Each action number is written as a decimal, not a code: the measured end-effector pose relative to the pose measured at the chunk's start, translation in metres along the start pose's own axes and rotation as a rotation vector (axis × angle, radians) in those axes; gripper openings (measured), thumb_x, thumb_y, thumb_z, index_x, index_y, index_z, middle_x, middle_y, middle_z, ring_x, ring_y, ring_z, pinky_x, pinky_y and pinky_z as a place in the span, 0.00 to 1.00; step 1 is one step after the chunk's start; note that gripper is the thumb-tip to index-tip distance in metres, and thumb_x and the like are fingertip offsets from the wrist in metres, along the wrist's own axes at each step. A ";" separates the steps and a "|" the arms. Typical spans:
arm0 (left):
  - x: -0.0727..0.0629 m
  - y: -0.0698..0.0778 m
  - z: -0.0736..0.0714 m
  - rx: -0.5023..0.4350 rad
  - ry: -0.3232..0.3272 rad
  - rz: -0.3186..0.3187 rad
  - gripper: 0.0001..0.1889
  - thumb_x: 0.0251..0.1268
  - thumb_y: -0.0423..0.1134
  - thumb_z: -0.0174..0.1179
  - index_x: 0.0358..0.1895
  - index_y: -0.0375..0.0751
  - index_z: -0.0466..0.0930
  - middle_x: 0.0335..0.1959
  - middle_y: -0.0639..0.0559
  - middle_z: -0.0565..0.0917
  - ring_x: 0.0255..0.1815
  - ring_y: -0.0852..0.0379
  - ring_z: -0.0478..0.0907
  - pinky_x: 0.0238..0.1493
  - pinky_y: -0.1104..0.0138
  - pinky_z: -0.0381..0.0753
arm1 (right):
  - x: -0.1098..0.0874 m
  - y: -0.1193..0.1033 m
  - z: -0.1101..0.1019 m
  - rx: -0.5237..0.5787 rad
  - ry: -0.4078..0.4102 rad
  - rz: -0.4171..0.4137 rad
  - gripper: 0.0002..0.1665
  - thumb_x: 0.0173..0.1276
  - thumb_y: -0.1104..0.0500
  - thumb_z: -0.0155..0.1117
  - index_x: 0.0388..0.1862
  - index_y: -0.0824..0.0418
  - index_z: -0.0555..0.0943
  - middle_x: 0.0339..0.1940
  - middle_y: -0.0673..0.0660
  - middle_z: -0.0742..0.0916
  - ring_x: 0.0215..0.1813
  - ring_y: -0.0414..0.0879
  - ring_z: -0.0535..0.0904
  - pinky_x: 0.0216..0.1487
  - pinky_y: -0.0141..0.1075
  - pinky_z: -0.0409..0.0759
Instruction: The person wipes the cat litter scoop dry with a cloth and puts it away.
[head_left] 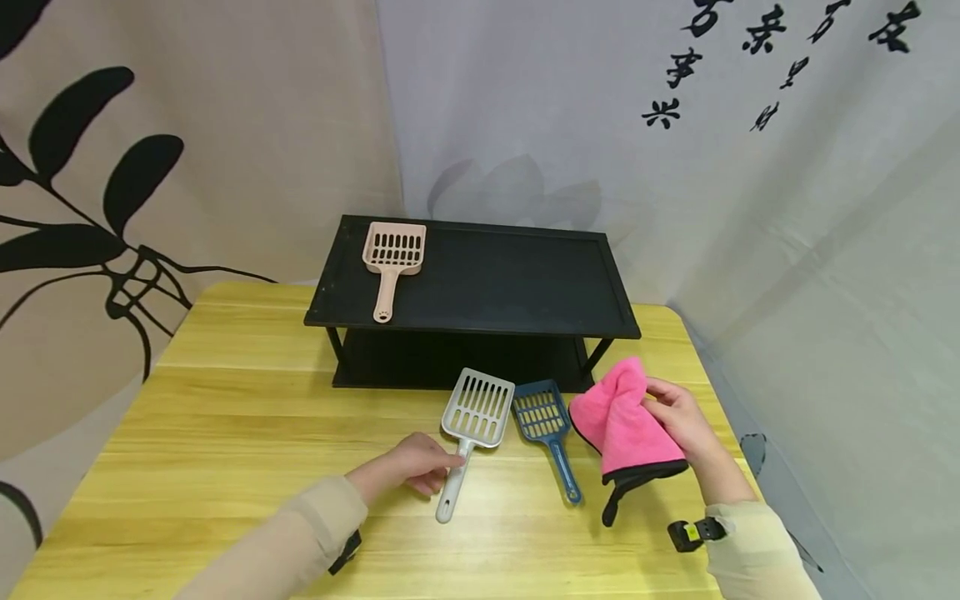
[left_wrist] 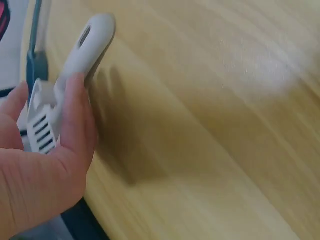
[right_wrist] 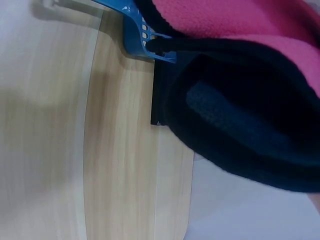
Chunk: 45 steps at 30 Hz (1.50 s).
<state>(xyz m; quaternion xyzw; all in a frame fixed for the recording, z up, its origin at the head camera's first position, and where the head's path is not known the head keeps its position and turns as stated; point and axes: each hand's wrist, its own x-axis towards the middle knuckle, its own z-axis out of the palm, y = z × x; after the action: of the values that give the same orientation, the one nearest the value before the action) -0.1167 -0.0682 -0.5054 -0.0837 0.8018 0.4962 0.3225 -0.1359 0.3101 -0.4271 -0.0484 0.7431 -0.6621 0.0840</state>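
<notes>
The left hand touches the handle of a light grey litter scoop with its index finger. That scoop lies slotted end away on the table; in the left wrist view its handle passes beside the fingers. A pink fleece cloth with black edging and a hanging loop is pinched at its side by the right hand. In the right wrist view the cloth hides the hand almost wholly. Between the two hands lies a blue litter scoop, near the grey one.
A black two-tier rack stands at the back of the wooden table. On its top, at the left, lies a pale pink litter scoop. Printed cloth curtains hang behind the table and on its right.
</notes>
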 end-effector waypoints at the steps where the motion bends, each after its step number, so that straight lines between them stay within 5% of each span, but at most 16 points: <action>1: 0.000 -0.001 0.003 0.009 0.010 0.012 0.14 0.54 0.44 0.66 0.29 0.33 0.81 0.16 0.50 0.78 0.14 0.62 0.74 0.21 0.65 0.81 | 0.000 0.000 0.000 -0.001 -0.002 0.000 0.28 0.69 0.70 0.50 0.38 0.34 0.82 0.39 0.34 0.83 0.40 0.29 0.78 0.38 0.24 0.78; 8: -0.001 -0.004 0.017 0.091 0.131 0.112 0.11 0.46 0.36 0.71 0.27 0.34 0.79 0.13 0.47 0.78 0.11 0.62 0.70 0.16 0.68 0.78 | 0.003 0.000 0.003 0.033 -0.007 0.005 0.28 0.68 0.72 0.50 0.37 0.35 0.83 0.39 0.34 0.84 0.38 0.30 0.79 0.37 0.24 0.78; 14: -0.001 -0.004 0.017 0.128 0.144 0.125 0.08 0.46 0.34 0.67 0.24 0.36 0.77 0.13 0.51 0.74 0.14 0.61 0.70 0.17 0.67 0.77 | 0.003 -0.001 0.003 0.052 -0.028 0.010 0.28 0.68 0.72 0.49 0.38 0.36 0.83 0.40 0.35 0.84 0.37 0.30 0.79 0.37 0.25 0.78; 20: 0.001 -0.009 -0.002 -0.044 0.008 0.099 0.06 0.54 0.32 0.61 0.31 0.33 0.74 0.23 0.48 0.78 0.19 0.61 0.74 0.21 0.69 0.77 | 0.002 -0.002 0.004 0.049 -0.039 0.009 0.27 0.69 0.71 0.49 0.38 0.36 0.83 0.40 0.35 0.83 0.39 0.30 0.78 0.37 0.25 0.78; 27: -0.001 -0.016 -0.048 -0.244 -0.244 0.191 0.17 0.68 0.32 0.49 0.53 0.19 0.66 0.38 0.37 0.81 0.24 0.63 0.77 0.28 0.72 0.80 | 0.005 -0.002 0.008 0.031 -0.022 0.028 0.25 0.70 0.68 0.51 0.38 0.35 0.83 0.39 0.35 0.84 0.36 0.31 0.79 0.36 0.25 0.79; 34: -0.008 -0.013 -0.079 -0.194 -0.264 0.245 0.23 0.70 0.36 0.49 0.61 0.21 0.64 0.41 0.39 0.83 0.25 0.67 0.74 0.22 0.78 0.72 | 0.006 -0.003 0.013 0.056 -0.002 0.039 0.24 0.69 0.68 0.51 0.37 0.36 0.83 0.35 0.38 0.85 0.31 0.32 0.80 0.34 0.26 0.79; 45: -0.017 0.000 -0.097 -0.146 -0.277 0.265 0.24 0.68 0.37 0.53 0.60 0.23 0.67 0.39 0.45 0.85 0.26 0.66 0.75 0.23 0.77 0.71 | 0.011 -0.011 0.027 0.018 0.004 0.059 0.21 0.68 0.66 0.55 0.37 0.37 0.82 0.33 0.39 0.86 0.29 0.34 0.81 0.33 0.27 0.80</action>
<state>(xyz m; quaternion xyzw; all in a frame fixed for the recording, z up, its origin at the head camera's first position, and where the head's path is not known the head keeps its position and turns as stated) -0.1456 -0.1536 -0.4665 0.0686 0.7156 0.5979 0.3547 -0.1416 0.2800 -0.4198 -0.0242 0.7383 -0.6662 0.1026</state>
